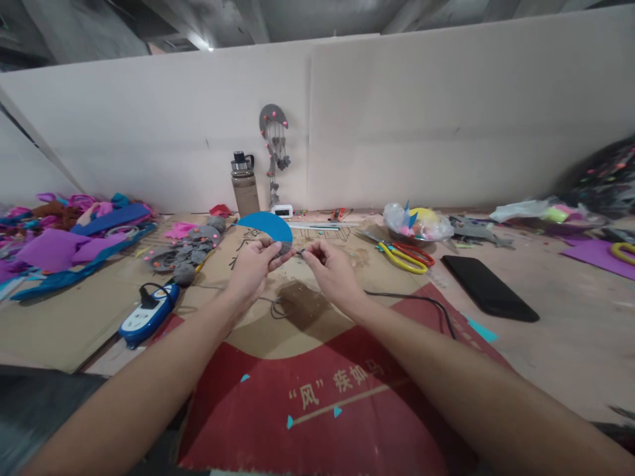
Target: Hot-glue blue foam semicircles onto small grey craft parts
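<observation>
Over the cardboard sheet (278, 340), my two hands meet with fingertips nearly touching. My left hand (255, 270) is closed in a pinch, and a bit of grey material (284, 248) shows at its fingertips. My right hand (333, 272) is also pinched, with a tiny dark thing at its fingertips that is too small to name. Just behind the left fingers is a bright blue rounded piece (268, 226); whether the left hand touches it I cannot tell. A thin grey cord (278, 307) lies loosely looped on the cardboard below the hands.
To the left lie a blue power strip (149, 316), grey felt pieces (191, 248) and colourful fabric (64, 248). A bottle (245, 188) stands behind, near a hanging grey ornament (274, 119). Rightward are yellow-handled scissors (404, 259), a plastic-wrapped bowl (417, 225) and a black phone (489, 287).
</observation>
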Demonstrator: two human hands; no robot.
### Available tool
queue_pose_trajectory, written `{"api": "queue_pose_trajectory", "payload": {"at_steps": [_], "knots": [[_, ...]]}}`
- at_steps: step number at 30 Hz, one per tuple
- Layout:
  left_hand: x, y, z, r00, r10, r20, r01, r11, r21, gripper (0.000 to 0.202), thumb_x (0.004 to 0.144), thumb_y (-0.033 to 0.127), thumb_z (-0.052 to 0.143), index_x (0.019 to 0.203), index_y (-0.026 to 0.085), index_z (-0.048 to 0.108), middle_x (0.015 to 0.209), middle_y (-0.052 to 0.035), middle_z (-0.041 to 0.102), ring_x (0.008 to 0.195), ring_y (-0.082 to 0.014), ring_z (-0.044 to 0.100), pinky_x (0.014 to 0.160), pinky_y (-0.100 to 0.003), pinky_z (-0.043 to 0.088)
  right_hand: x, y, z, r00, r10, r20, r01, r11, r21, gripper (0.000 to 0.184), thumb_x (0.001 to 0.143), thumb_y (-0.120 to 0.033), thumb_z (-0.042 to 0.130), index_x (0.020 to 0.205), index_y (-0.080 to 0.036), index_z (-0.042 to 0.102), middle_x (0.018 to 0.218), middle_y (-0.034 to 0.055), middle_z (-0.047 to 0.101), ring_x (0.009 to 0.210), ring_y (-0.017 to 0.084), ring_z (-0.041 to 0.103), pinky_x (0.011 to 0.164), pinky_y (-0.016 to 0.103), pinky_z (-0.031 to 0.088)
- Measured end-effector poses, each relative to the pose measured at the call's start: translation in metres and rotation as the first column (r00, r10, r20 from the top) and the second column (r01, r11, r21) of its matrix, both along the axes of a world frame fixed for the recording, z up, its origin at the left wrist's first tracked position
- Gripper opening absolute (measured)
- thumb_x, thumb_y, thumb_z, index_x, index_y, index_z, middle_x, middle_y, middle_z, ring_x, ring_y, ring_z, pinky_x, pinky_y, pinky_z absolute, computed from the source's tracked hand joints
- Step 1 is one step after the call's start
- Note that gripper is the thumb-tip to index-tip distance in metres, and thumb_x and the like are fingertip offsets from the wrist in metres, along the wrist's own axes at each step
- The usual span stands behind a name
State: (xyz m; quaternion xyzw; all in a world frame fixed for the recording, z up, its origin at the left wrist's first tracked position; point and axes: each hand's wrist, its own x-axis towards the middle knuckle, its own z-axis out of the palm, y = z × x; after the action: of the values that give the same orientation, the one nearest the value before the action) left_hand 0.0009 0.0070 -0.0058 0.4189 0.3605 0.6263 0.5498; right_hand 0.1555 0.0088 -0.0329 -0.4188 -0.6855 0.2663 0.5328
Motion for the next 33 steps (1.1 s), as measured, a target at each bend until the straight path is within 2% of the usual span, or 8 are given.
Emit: {"api": "queue_pose_trajectory", "payload": {"at_steps": [8, 13, 18, 23, 28, 33], "knots": [[-0.004, 0.0, 0.004, 0.999, -0.011, 0.035, 0.011, 1.0, -0.011, 0.019, 0.071, 0.013, 0.069, 0.065, 0.014, 0.051, 0.069, -0.0005, 0.062, 0.076, -0.0156, 0.068, 0.086, -0.037, 0.055, 0.001, -0.002, 0.003, 0.998, -0.011, 0.055, 0.011, 1.0, 0.009, 0.016, 0.085, -0.033, 0.05, 0.077, -0.019, 0.053, 0.071, -0.0004, 0.055, 0.066, 0.013, 0.048, 0.064, 0.027, 0.037], [-0.008, 0.004, 0.003, 0.996, 0.023, 0.08, -0.021, 0.999, -0.028, 0.014, 0.072, 0.013, 0.069, 0.072, 0.013, 0.056, 0.076, -0.0031, 0.066, 0.077, -0.0152, 0.069, 0.08, -0.03, 0.056, -0.002, -0.006, -0.002, 0.971, 0.061, 0.23, -0.073, 0.996, 0.045, 0.012, 0.084, -0.023, 0.049, 0.074, -0.019, 0.055, 0.07, -0.0003, 0.056, 0.067, 0.013, 0.049, 0.066, 0.026, 0.036], [-0.009, 0.005, 0.001, 0.995, 0.016, 0.096, -0.012, 0.999, -0.046, 0.015, 0.072, 0.013, 0.069, 0.069, 0.014, 0.054, 0.07, -0.0008, 0.064, 0.074, -0.0141, 0.069, 0.072, -0.024, 0.056, -0.002, -0.004, -0.009, 0.911, 0.072, 0.407, -0.143, 0.979, 0.147, 0.014, 0.082, -0.013, 0.048, 0.07, -0.019, 0.053, 0.074, 0.0011, 0.057, 0.073, 0.014, 0.05, 0.069, 0.026, 0.036], [-0.009, 0.005, -0.001, 0.997, 0.04, 0.073, -0.032, 0.994, -0.102, 0.009, 0.076, 0.008, 0.061, 0.07, 0.013, 0.056, 0.071, -0.0032, 0.068, 0.066, -0.0114, 0.067, 0.066, -0.021, 0.056, -0.002, -0.001, -0.016, 0.872, 0.102, 0.478, -0.17, 0.98, 0.102, 0.016, 0.077, -0.007, 0.047, 0.074, -0.018, 0.058, 0.079, 0.0033, 0.062, 0.076, 0.014, 0.054, 0.071, 0.025, 0.039], [-0.011, 0.006, 0.0, 0.99, 0.056, 0.129, -0.04, 0.992, -0.119, 0.01, 0.077, 0.008, 0.06, 0.07, 0.014, 0.056, 0.072, -0.0045, 0.069, 0.069, -0.0118, 0.068, 0.068, -0.02, 0.056, -0.004, -0.006, -0.015, 0.837, 0.101, 0.539, -0.173, 0.981, 0.086, 0.016, 0.08, -0.01, 0.047, 0.074, -0.018, 0.059, 0.079, 0.0038, 0.062, 0.074, 0.014, 0.055, 0.069, 0.024, 0.04], [-0.012, 0.008, 0.0, 0.985, 0.044, 0.168, -0.017, 0.987, -0.161, 0.011, 0.079, 0.008, 0.059, 0.07, 0.013, 0.056, 0.072, -0.0057, 0.068, 0.071, -0.0117, 0.069, 0.062, -0.016, 0.054, -0.006, -0.009, -0.013, 0.812, 0.059, 0.581, -0.158, 0.98, 0.12, 0.017, 0.083, -0.012, 0.048, 0.076, -0.019, 0.062, 0.081, 0.0046, 0.061, 0.077, 0.015, 0.056, 0.071, 0.024, 0.041]]}}
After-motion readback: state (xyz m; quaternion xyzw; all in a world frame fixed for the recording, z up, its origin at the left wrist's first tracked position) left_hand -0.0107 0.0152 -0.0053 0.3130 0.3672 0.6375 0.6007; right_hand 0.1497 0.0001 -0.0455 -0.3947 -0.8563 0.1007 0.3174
